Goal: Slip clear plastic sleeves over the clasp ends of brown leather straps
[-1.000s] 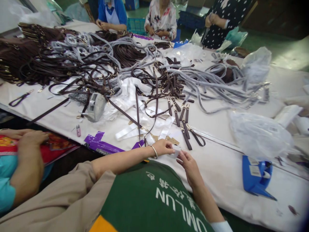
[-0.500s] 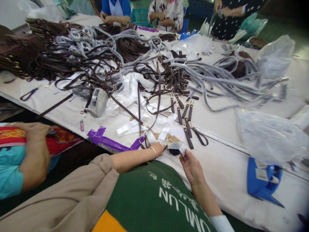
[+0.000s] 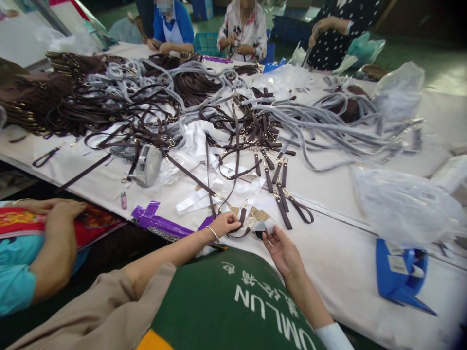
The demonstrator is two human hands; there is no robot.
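At the table's near edge, my left hand [image 3: 225,225] is closed in a pinch on a thin dark brown strap [image 3: 242,219] with gold metal clasps. A short way to the right, my right hand [image 3: 280,243] pinches a translucent whitish strip [image 3: 269,225] between thumb and fingers. The strip runs to a dark round piece [image 3: 259,234] that lies just left of these fingertips; what it is, I cannot make out. A gold ring clasp [image 3: 250,225] shows between the two hands. White strips [image 3: 195,200] and short brown wrist straps [image 3: 283,209] lie just beyond.
A grey tape dispenser [image 3: 148,165], purple tape [image 3: 156,221] and a pink thread snipper [image 3: 123,200] are to the left. Brown straps [image 3: 195,87] are heaped behind. On the right are plastic bags [image 3: 404,204] and a blue dispenser [image 3: 399,272]. Co-workers sit at left and far side.
My left hand has shifted left and lifted slightly, and the brown strap with its clasp now shows at its fingers. My right hand has moved a little left, still pinching the translucent strip.
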